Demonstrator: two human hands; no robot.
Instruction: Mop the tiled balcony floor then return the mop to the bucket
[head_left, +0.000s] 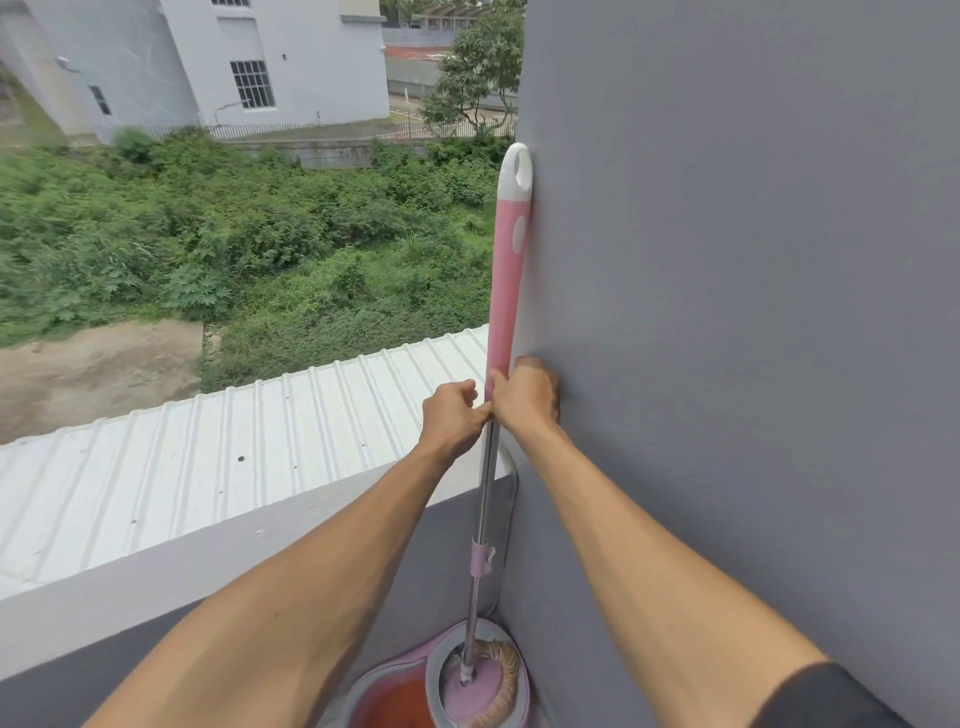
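Grey painted wall (753, 260) fills the right side and meets a low grey parapet (156, 587) with a pale top ledge, forming the balcony corner. Beyond the parapet lie one white corrugated roof (208, 457), green scrub and one white building (260, 57). Two bare forearms reach forward and upward into the corner, nearly parallel. One mop (506, 291) stands almost upright against the wall: pink handle with white hooked cap above, metal shaft with a pink collar below. Right hand (527, 397) is wrapped in a closed grip around the lower end of the pink handle, knuckles against the wall. Left hand (452, 415) sits just beside it, fingers curled, thumb and fingertips pinching the shaft where pink meets metal; the two hands touch. One pink bucket (395, 691) sits on the floor in the corner, holding reddish-brown water in its near compartment. Mop head (483, 686), a pink disc with tan strands, rests in the grey spinner basket of that bucket.
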